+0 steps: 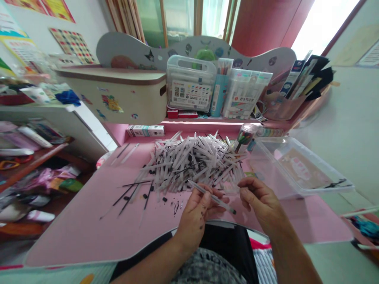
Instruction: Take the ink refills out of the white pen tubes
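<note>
A translucent pen (pixel 214 199) with a dark end lies slantwise across my left hand (pixel 197 211), pinched under the thumb, its dark end pointing right and down. Dark ink-like spots mark that hand. Just to the right is my right hand (pixel 260 199), thumb and fingers drawn together in a pinch; whatever they may hold is too small to make out. It stays apart from the pen. Beyond both hands spreads a large heap of translucent pen barrels (pixel 192 161). Thin dark refills (pixel 132 197) and small black caps (pixel 164 199) lie to the left on the pink desk (pixel 79 213).
A clear plastic tub (pixel 302 189) stands at the right, near a jar (pixel 245 136). Behind the heap, a shelf carries a cream bin (pixel 118 96), a marker case (pixel 189 88), another marker box (pixel 244 94) and a pen holder (pixel 281 106). Crowded shelves (pixel 35 157) are at left.
</note>
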Tool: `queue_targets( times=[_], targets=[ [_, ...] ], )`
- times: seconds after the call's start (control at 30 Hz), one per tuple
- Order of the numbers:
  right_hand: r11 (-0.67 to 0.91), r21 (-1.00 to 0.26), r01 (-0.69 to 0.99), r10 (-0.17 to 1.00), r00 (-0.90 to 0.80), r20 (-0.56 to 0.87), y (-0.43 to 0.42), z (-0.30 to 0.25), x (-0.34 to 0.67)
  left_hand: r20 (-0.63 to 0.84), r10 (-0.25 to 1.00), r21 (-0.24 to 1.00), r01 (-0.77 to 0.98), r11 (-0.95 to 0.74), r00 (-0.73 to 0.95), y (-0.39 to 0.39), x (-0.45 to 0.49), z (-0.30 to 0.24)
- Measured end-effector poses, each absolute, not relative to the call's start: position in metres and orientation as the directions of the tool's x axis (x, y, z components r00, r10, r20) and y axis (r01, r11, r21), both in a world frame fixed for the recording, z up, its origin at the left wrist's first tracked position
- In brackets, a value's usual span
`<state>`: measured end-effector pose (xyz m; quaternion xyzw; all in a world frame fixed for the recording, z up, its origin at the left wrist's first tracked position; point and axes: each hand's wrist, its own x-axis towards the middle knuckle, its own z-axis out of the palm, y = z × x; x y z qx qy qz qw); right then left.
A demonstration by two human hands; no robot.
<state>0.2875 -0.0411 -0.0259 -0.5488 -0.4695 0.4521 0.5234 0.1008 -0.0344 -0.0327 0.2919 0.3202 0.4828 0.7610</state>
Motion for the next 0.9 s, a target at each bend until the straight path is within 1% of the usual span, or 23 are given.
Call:
queue_targets(
  times=[0.1,0.17,0.3,0.37,0.47,0.6,0.73,0.8,0.9],
  targets=[
    [0.03,-0.999,-0.037,0.985,0.173,0.023,-0.034,-0.019,0.278,-0.152,0.895,0.836,-0.429,0.343,0.42,-0.037,0.096,-0.029],
    [0.06,-0.994,-0.096,0.989,0.138,0.047,-0.027,-0.014,0.269,-0.136,0.881,0.886,-0.342,0.313,0.454,-0.038,0.092,-0.029],
    [0.049,-0.972,-0.231,0.997,0.066,0.034,-0.015,-0.004,0.253,-0.163,0.866,0.945,-0.179,0.275,0.473,-0.041,0.083,-0.031],
    [0.026,-0.966,-0.258,0.998,0.054,0.012,-0.012,-0.001,0.249,-0.173,0.862,0.958,-0.124,0.26,0.476,-0.043,0.08,-0.03],
    [0.011,-0.974,-0.225,1.0,0.022,0.006,-0.011,-0.001,0.247,-0.163,0.872,0.969,-0.089,0.229,0.461,-0.044,0.076,-0.026],
    [0.005,-0.987,-0.158,1.0,-0.026,0.009,-0.013,-0.004,0.247,-0.132,0.89,0.978,-0.09,0.188,0.436,-0.042,0.074,-0.02],
    [-0.046,-0.991,-0.123,0.995,-0.092,-0.034,-0.015,-0.007,0.245,-0.132,0.889,0.975,-0.106,0.197,0.438,-0.04,0.073,-0.019],
    [-0.057,-0.991,-0.123,0.993,-0.106,-0.044,-0.016,-0.009,0.243,-0.135,0.89,0.975,-0.101,0.197,0.435,-0.039,0.072,-0.019],
    [-0.075,-0.981,-0.18,0.993,-0.107,-0.057,-0.018,-0.013,0.238,-0.112,0.897,0.987,-0.057,0.151,0.428,-0.039,0.071,-0.017]
  ],
)
